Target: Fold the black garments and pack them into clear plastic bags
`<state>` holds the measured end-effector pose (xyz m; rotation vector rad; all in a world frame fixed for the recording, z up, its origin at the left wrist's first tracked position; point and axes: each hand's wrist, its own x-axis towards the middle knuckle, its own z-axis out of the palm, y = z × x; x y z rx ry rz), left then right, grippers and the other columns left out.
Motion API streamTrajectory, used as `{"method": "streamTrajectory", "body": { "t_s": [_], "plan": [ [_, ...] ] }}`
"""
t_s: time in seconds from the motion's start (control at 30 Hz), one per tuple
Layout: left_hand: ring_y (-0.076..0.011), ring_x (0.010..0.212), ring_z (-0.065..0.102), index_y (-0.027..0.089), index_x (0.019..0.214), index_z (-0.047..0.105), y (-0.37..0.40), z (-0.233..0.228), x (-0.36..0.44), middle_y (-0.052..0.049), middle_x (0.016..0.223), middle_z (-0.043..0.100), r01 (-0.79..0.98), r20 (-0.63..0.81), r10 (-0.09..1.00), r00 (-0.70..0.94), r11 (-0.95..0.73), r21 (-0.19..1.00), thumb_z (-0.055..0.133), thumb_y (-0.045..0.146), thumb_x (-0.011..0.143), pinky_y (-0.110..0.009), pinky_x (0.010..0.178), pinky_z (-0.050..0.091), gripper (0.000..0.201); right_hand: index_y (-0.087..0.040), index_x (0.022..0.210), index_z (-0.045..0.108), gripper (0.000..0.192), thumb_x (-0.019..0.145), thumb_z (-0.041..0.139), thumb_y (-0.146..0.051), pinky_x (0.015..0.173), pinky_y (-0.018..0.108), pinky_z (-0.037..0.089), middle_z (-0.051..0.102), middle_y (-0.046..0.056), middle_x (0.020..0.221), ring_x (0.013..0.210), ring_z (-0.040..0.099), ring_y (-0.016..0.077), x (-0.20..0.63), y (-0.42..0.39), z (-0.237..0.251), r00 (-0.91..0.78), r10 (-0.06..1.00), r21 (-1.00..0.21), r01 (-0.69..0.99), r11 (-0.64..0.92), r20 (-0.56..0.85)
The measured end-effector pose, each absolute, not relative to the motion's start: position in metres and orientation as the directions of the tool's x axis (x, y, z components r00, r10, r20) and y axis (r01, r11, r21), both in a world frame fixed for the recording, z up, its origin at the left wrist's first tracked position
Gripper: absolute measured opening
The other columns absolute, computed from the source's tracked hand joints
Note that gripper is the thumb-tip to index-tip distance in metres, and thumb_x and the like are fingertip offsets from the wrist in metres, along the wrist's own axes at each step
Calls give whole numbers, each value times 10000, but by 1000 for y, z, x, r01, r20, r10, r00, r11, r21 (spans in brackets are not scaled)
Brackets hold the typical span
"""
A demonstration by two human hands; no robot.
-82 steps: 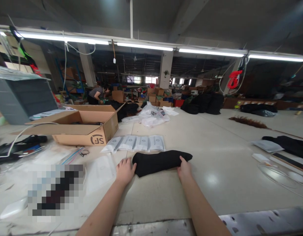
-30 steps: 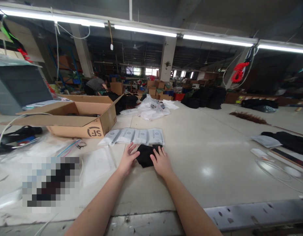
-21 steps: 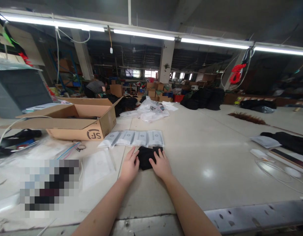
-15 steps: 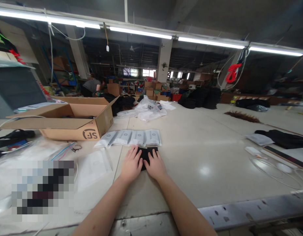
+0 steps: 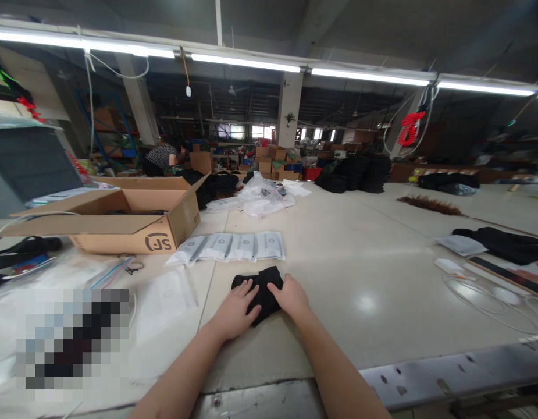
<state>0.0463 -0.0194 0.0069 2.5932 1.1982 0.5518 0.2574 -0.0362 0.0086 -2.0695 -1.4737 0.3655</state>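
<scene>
A folded piece of black cloth (image 5: 265, 285) lies on the pale table in front of me, turned at an angle. My left hand (image 5: 236, 308) rests flat over its left part, fingers spread. At the right edge of the cloth, my right hand (image 5: 294, 295) has its thumb on top and its other fingers curled at the side, mostly out of sight, pinching the fabric. Just beyond the cloth, several white printed pouches (image 5: 269, 244) lie in a row.
An open cardboard box (image 5: 124, 235) stands at the left, near clear plastic bags (image 5: 59, 273). Another white pouch (image 5: 166, 302) lies nearer. On the right are a phone-like slab (image 5: 506, 276), white cables (image 5: 478, 302) and another person's hand (image 5: 533, 273). Black stacks (image 5: 356, 173) stand farther back.
The black cloth has come nearer to me and turned, and more of it shows. My right hand has moved from lying flat to its right edge. A hand has appeared at far right.
</scene>
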Motion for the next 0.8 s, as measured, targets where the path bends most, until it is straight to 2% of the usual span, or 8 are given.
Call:
{"method": "streamTrajectory", "body": {
  "t_s": [0.1, 0.17, 0.23, 0.3, 0.4, 0.5, 0.63, 0.8],
  "plan": [
    [-308, 1504, 243, 226, 1511, 416, -19, -2, 51, -103, 1616, 296, 668, 151, 745, 649, -654, 356, 459, 475, 950, -506, 1204, 245, 615, -74, 1215, 617, 587, 763, 683, -443, 915, 444, 492, 695, 233, 1112, 1086, 650, 372, 258, -32, 8, 415, 903, -730, 650, -210, 110],
    [-316, 1503, 241, 224, 1510, 417, -17, -5, 52, -111, 1622, 277, 669, 152, 745, 649, -655, 352, 470, 453, 947, -514, 1204, 246, 610, -72, 1272, 584, 678, 722, 713, -446, 919, 427, 504, 707, 189, 1097, 1064, 663, 343, 253, -27, 8, 477, 876, -884, 437, -168, 70],
    [-330, 1488, 277, 206, 1470, 474, -14, -6, 52, -126, 1607, 317, 658, 180, 740, 648, -663, 358, 533, 397, 912, -522, 1197, 268, 593, -82, 1314, 551, 754, 709, 716, -499, 873, 401, 537, 718, 141, 1061, 985, 693, 303, 243, -24, 7, 501, 866, -986, 146, -83, 1],
    [-337, 1455, 345, 185, 1395, 553, -13, -5, 53, -144, 1548, 422, 633, 227, 729, 646, -677, 375, 595, 326, 859, -526, 1187, 298, 556, -101, 1313, 556, 763, 705, 721, -532, 872, 385, 552, 715, 124, 1092, 980, 699, 280, 229, -25, 4, 468, 884, -999, -45, 26, 2],
    [-321, 1348, 479, 184, 1311, 612, -14, -1, 54, -138, 1398, 582, 576, 303, 710, 635, -697, 426, 644, 247, 797, -506, 1154, 363, 518, -153, 1238, 638, 671, 640, 802, -410, 1055, 413, 472, 670, 122, 1256, 1180, 625, 293, 207, -30, -3, 387, 903, -982, 61, 178, 188],
    [-309, 1237, 556, 184, 1174, 692, -16, 6, 55, -121, 1248, 669, 538, 322, 697, 641, -707, 460, 666, 235, 783, -477, 1107, 418, 394, -195, 1192, 690, 538, 661, 744, -258, 1152, 442, 381, 633, 99, 1344, 1288, 557, 292, 194, -35, -9, 265, 909, -937, 230, 263, 321],
    [-271, 1215, 581, 204, 1054, 740, -16, 13, 47, -109, 1228, 681, 499, 353, 688, 633, -712, 494, 574, 272, 885, -432, 1087, 442, 247, -199, 1284, 634, 512, 776, 591, -236, 1129, 433, 419, 661, 81, 1314, 1255, 597, 257, 199, -32, -11, 259, 911, -932, 254, 257, 322],
    [-307, 1399, 438, 231, 1282, 658, -16, 9, 31, -112, 1446, 555, 550, 286, 721, 631, -676, 490, 558, 403, 920, -516, 1160, 349, 413, -132, 1313, 582, 525, 820, 542, -308, 1104, 468, 440, 647, 156, 1314, 1242, 607, 289, 218, -19, -19, 536, 823, -976, 197, 93, 186]
  ]
}}
